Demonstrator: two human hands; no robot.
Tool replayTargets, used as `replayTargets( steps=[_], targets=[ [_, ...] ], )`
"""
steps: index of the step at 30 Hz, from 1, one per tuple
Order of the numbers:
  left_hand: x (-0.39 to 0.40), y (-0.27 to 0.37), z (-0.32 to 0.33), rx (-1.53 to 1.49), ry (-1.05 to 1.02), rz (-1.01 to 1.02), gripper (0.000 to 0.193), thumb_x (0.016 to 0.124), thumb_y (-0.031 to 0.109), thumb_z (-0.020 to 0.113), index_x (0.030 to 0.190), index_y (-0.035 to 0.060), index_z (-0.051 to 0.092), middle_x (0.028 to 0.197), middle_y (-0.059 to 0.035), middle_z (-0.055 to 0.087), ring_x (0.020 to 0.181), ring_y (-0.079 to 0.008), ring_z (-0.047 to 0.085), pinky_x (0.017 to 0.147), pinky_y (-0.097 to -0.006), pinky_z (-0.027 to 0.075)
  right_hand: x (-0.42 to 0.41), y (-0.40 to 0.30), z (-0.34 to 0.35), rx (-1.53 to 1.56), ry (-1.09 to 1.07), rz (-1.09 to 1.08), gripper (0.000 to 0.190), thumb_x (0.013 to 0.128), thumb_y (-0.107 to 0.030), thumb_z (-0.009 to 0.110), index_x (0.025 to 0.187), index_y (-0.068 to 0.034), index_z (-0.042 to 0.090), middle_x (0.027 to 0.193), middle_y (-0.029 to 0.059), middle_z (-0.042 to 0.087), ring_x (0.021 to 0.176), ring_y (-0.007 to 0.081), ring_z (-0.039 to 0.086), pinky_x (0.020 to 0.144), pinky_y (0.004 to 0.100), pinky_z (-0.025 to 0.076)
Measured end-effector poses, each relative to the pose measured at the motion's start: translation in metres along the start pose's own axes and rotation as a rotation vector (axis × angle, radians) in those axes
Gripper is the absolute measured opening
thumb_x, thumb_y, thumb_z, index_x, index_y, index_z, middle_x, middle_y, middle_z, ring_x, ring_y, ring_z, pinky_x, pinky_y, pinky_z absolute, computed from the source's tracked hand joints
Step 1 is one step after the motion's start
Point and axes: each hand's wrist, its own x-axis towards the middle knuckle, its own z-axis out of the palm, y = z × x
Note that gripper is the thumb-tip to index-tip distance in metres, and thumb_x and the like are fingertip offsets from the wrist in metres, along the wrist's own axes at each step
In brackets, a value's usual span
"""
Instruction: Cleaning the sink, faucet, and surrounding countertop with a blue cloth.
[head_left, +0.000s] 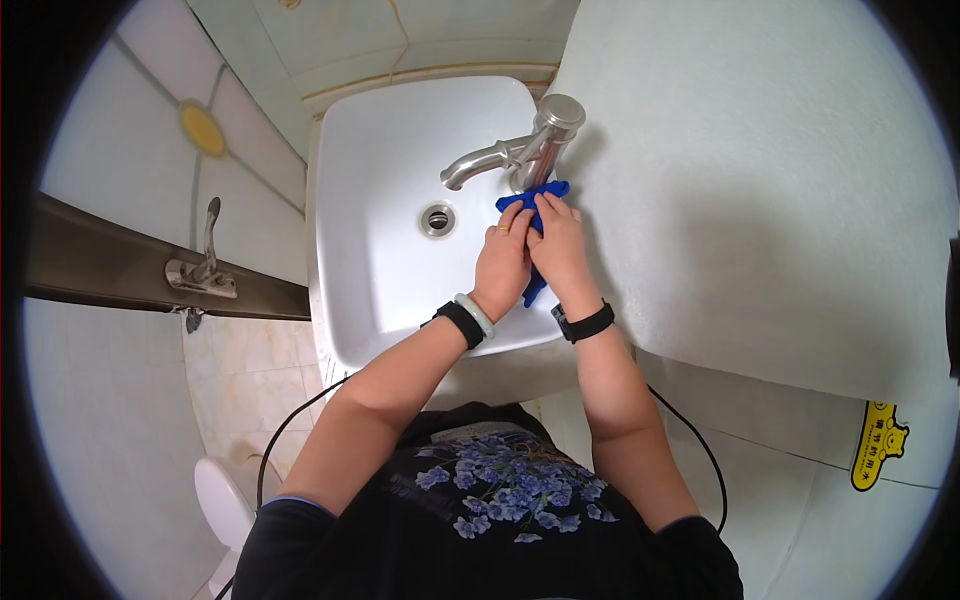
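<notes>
Both my hands are at the right side of a white ceramic washbasin (397, 285), on a blue cloth (534, 289) that lies along the rim just in front of the metal faucet (551, 142). My left hand (506, 259), with a ring on one finger, has its fingertips pressed on the cloth. Beside it, my right hand (559, 240) holds the cloth near the faucet's base. The cloth's far end is bunched against the base, and its near end hangs out below my hands. The faucet's spout points left over the basin, behind the metal drain (438, 220).
A large pale panel (750, 187) rises close at the right. At the left is a door with a lever handle (206, 262). A white toilet lid (221, 502) shows at the lower left, and a yellow sticker (879, 448) at the lower right. A black cable (274, 442) hangs beside my arms.
</notes>
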Motion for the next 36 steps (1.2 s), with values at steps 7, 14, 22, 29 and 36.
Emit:
replayTargets(
  steps=[7,14,22,29,36],
  targets=[
    [0.003,-0.032,0.014,-0.291,0.172,-0.346,0.056,0.071,-0.011,0.045,0.125,0.0024,0.042,0.12,-0.0314,0.042,0.121,-0.0453,0.03,0.096,-0.0433,0.037,0.0,-0.008,0.007,0.325,-0.116,-0.067,0.038,0.08,-0.005,0.053,0.117,0.004,0.053,0.117,0.0238,0.053,0.107,0.0378,0.051,0.094,0.0396,0.041],
    [0.043,-0.065,0.012,-0.59,0.175,-0.446,0.045,0.083,0.011,0.044,0.126,-0.0005,0.042,0.13,-0.0254,0.037,0.124,-0.0407,0.03,0.104,-0.0396,0.026,-0.002,-0.016,0.016,0.427,-0.052,-0.063,0.035,0.081,-0.002,0.053,0.117,-0.002,0.055,0.121,0.0178,0.054,0.109,0.0312,0.054,0.09,0.0344,0.044],
    [0.104,-0.063,0.035,-0.433,-0.032,-0.234,0.039,0.092,0.025,0.04,0.128,0.014,0.045,0.132,-0.0103,0.045,0.126,-0.0316,0.035,0.111,-0.0394,0.017,-0.021,0.001,-0.024,0.69,-0.069,0.163,0.026,0.084,-0.003,0.055,0.109,0.0,0.058,0.108,0.0154,0.061,0.097,0.0247,0.061,0.079,0.0292,0.048],
    [0.086,-0.074,0.051,-0.794,0.13,-0.36,0.037,0.092,0.024,0.039,0.121,0.0027,0.049,0.116,-0.0208,0.054,0.116,-0.033,0.044,0.098,-0.0415,0.035,-0.034,0.014,-0.037,0.739,-0.075,0.337,0.024,0.088,-0.006,0.052,0.111,0.0,0.059,0.096,0.0109,0.066,0.089,0.0143,0.061,0.077,0.0239,0.045],
    [0.038,-0.036,0.062,-0.447,0.206,-0.705,0.06,0.087,0.029,0.044,0.135,-0.0029,0.026,0.137,-0.0352,0.021,0.126,-0.0475,0.024,0.106,-0.0441,0.023,-0.035,0.022,-0.03,0.828,-0.027,0.321,0.022,0.088,-0.008,0.053,0.108,-0.001,0.06,0.092,0.0107,0.067,0.082,0.012,0.061,0.073,0.0237,0.046]
  ],
)
